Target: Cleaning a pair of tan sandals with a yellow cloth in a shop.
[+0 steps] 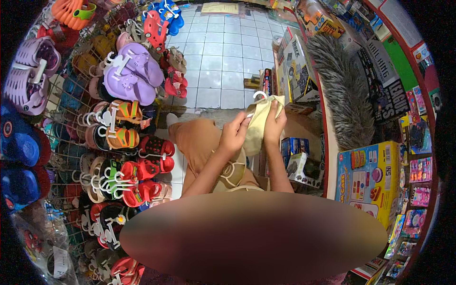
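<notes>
Both hands are raised over the lap, a little right of the middle of the view. My left hand (234, 131) pinches the edge of a grey-brown item with a white plastic hook (260, 94) at its top. My right hand (275, 123) grips a pale yellow cloth (257, 130), its thumb pressed on the upper part. The cloth lies against the hooked item, and its lower end hangs between the two wrists. What the hooked item is cannot be told. Below the forearms, more olive and beige sandals or straps (233, 172) rest in the lap.
A wire rack (60, 135) with many children's clogs and sandals on white hangers fills the left side. Boxed toys, including a truck box (297, 71) and a yellow-blue toy box (368, 181), stand on the right near a grey furry item (343, 89). Tiled floor (222, 57) lies ahead.
</notes>
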A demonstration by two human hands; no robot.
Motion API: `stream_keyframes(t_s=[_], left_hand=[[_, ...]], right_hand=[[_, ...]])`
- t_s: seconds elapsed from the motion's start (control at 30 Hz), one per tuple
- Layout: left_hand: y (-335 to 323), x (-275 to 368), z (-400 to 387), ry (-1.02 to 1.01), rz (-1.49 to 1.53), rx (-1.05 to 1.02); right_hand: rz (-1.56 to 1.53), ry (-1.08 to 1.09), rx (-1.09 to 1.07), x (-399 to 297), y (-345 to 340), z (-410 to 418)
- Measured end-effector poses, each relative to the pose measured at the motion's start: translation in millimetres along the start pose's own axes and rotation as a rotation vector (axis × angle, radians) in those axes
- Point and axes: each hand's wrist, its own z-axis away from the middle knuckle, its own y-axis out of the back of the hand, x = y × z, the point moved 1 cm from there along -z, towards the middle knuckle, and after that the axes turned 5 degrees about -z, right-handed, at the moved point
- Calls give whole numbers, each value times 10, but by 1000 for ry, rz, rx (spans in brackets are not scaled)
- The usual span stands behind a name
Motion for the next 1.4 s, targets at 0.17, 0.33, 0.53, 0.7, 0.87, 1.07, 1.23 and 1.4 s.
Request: stream_keyframes(t_s=[0.17,0.33,0.53,0.7,0.87,1.07,1.23,1.4], left_hand=[[51,-112,-23,48,47,69],[122,18,-46,335,581,271],[68,-99,51,141,358,111],[26,-17,15,43,120,109],[44,31,-10,40,84,151],[0,-71,-69,136,251,53],[71,-94,-52,159,281,-4],[10,-92,-12,78,79,2]], right_hand=[[-623,-493,-101,37,-30,-26],[-429,-123,-232,510,384,-20],[-395,-621,-649,380,424,107],[-275,-232,-495,-202,149,227],[-319,-157,-302,-271,20,270],[-326,-103,-128,-219,-81,205],[-75,-255,-216,-294,25,137],[-673,-505,-453,-160,212,132]])
